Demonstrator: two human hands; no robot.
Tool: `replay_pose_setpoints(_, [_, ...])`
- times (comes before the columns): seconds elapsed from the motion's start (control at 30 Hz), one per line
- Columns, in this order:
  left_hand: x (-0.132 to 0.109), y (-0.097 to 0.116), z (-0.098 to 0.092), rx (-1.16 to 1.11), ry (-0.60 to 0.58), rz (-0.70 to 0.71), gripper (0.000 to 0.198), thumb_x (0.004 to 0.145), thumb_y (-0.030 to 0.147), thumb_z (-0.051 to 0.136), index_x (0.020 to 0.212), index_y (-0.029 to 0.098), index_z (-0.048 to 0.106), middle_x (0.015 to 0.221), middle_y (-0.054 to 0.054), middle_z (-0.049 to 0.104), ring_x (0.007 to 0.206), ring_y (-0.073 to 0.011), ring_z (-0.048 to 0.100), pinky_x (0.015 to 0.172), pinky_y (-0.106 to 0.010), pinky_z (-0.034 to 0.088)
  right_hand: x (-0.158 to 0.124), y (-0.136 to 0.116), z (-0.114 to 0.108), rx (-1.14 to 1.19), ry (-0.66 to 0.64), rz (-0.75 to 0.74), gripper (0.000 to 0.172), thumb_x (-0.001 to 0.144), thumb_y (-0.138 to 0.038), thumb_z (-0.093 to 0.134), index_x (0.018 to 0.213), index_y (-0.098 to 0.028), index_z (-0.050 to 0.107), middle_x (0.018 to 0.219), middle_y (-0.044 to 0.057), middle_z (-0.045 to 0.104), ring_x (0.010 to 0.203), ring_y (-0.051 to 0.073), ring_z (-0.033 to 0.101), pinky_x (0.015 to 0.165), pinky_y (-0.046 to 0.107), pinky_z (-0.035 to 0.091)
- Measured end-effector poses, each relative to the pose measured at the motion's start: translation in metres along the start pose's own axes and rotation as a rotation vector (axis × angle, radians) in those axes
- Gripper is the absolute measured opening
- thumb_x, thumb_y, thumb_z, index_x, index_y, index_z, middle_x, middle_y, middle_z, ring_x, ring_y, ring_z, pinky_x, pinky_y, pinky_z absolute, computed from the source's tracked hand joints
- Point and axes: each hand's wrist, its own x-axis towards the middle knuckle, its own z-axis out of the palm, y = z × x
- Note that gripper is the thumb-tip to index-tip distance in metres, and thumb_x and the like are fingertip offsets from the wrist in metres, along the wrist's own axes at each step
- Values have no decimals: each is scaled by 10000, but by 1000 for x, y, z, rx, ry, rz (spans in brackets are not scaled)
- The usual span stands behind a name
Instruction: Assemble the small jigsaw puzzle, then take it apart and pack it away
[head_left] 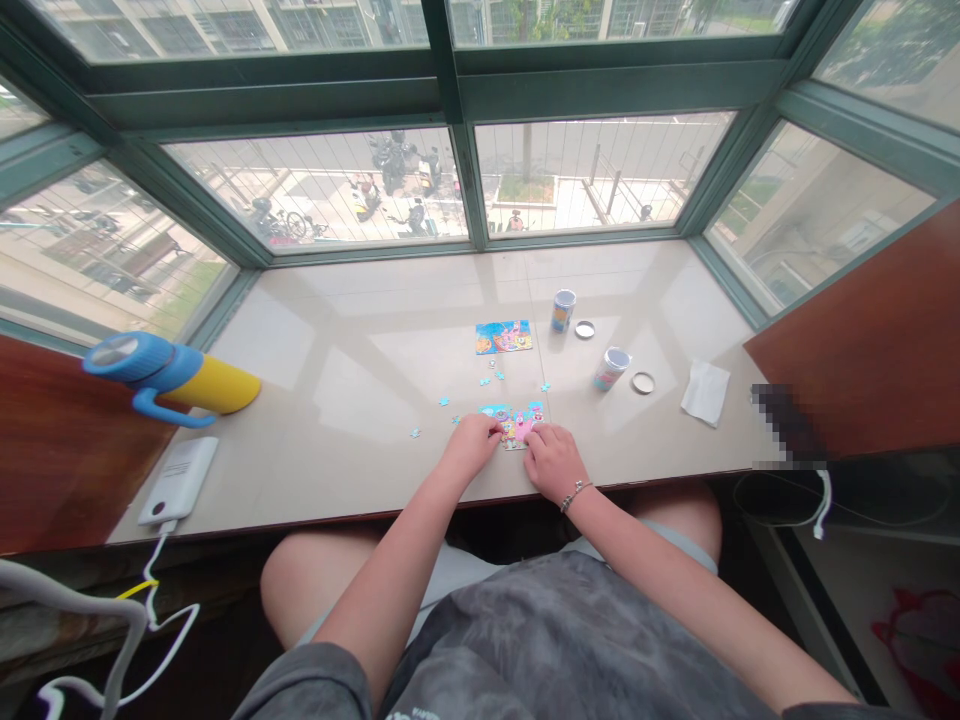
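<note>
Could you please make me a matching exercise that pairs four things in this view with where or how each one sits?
Things:
1. White power bank
2. Paper napkin
3. Right hand
4. Blue-and-yellow flashlight

Details:
A. Wears a bracelet at the wrist
B. Has a white cable at its near end
C. Lies flat to the right of a round lid
D. Its blue end reaches over a brown wooden panel

Pairs: 1-B, 2-C, 3-A, 4-D

One jigsaw puzzle (504, 338) is laid behind a second puzzle (514, 428) on the worktop (360, 330), with canisters (612, 369) placed to the right.
</note>
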Motion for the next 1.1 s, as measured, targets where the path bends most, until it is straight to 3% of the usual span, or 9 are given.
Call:
replay_pose_setpoints(0.2, [-8, -2, 0, 63, 65, -30, 127, 909, 288, 647, 929, 226, 756, 978, -81, 745, 985, -252, 654, 912, -368, 484, 0, 0, 0, 1, 0, 4, 221, 918, -180, 559, 1115, -225, 647, 1219, 113, 611, 1138, 286, 511, 1026, 440, 377])
replay_pose_setpoints(0.47, [-13, -8, 3, 105, 45, -3, 100, 859, 280, 734, 944, 231, 749, 1006, -83, 715, 1031, -262, 626, 946, -370, 464, 0, 1, 1, -2, -8, 10, 202, 920, -192, 565, 1099, -226, 653, 1221, 114, 612, 1137, 286, 511, 1028, 443, 377])
replay_pose_setpoints(0.87, [-13, -9, 5, 104, 43, 92, 122, 915, 242, 669, 976, 243, 775, 982, -85, 691, 1010, -245, 612, 944, -365, 459, 1, -1, -2, -3, -2, 5, 196, 916, -182, 565, 1085, -222, 656, 1217, 120, 612, 1127, 286, 511, 1019, 438, 378])
replay_pose_setpoints(1.1, [-21, -2, 1, 258, 55, 200, 173, 960, 234, 594, 942, 230, 767, 930, -93, 664, 960, -240, 587, 906, -377, 463, 0, 0, -1, 2, 3, -6, 180, 909, -184, 577, 1073, -212, 645, 1206, 114, 615, 1120, 281, 513, 1024, 437, 380])
